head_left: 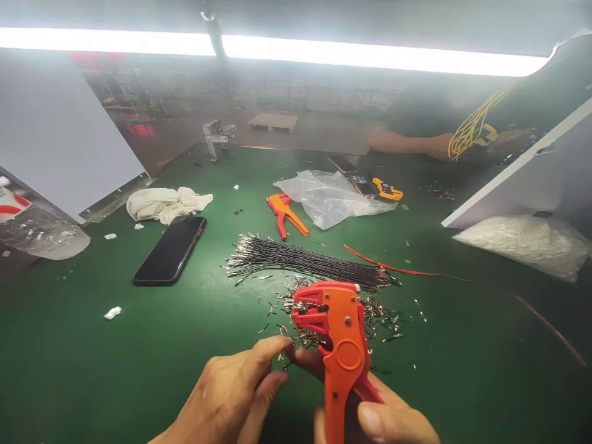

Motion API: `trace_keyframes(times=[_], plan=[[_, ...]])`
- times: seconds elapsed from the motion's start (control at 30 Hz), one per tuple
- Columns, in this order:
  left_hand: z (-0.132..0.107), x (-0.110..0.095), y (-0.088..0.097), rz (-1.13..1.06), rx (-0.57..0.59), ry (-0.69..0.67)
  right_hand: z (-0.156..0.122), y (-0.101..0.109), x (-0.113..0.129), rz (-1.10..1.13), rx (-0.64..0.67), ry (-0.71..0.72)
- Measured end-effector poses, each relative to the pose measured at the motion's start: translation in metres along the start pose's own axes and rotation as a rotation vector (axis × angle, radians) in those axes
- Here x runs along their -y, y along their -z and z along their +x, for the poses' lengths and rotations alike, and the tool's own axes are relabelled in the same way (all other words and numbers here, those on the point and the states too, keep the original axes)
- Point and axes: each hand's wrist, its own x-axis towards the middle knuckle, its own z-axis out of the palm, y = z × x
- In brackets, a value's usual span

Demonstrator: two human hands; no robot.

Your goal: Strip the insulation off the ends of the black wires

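Note:
My right hand (383,419) grips the handles of an orange wire stripper (340,339), held upright with its jaws pointing left. My left hand (235,388) pinches a short thin black wire (285,365) between thumb and forefinger just below those jaws. Behind the tool lies a bundle of black wires (305,259) with stripped ends, and many small cut bits of insulation (383,317) are scattered around it on the green mat (69,370).
A black phone (170,250), a white cloth (164,202), a second orange stripper (285,213), a clear plastic bag (330,197), a red wire (393,266) and a bag of white parts (527,242) lie around. Another person's arm (407,143) rests at the far side.

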Motion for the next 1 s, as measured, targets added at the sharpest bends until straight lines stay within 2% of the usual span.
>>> trace_keyframes(times=[0.1, 0.23, 0.4, 0.47, 0.57, 0.67, 0.8, 1.0], plan=[[0.000, 0.002, 0.002, 0.099, -0.037, -0.032, -0.004, -0.009, 0.011, 0.007, -0.020, -0.008], [0.000, 0.007, 0.005, 0.122, -0.066, -0.109, -0.006, -0.013, 0.017, 0.003, -0.050, 0.013], [-0.001, 0.010, 0.010, 0.153, -0.122, -0.047, -0.004, -0.011, 0.016, -0.059, -0.032, 0.099], [-0.002, 0.010, 0.011, 0.155, -0.157, -0.025, -0.003, -0.011, 0.016, -0.024, -0.075, 0.124], [-0.002, 0.010, 0.012, 0.143, -0.204, 0.026, -0.003, -0.011, 0.016, -0.004, -0.134, 0.081], [0.000, 0.009, 0.013, 0.095, -0.219, 0.051, -0.004, -0.009, 0.012, -0.101, -0.172, 0.091], [0.006, 0.005, 0.009, -0.061, -0.160, -0.045, -0.003, -0.004, 0.001, -0.191, -0.274, 0.204], [0.002, 0.004, -0.010, -0.210, 0.030, -0.056, 0.003, 0.001, -0.004, -0.281, -0.364, 0.183]])
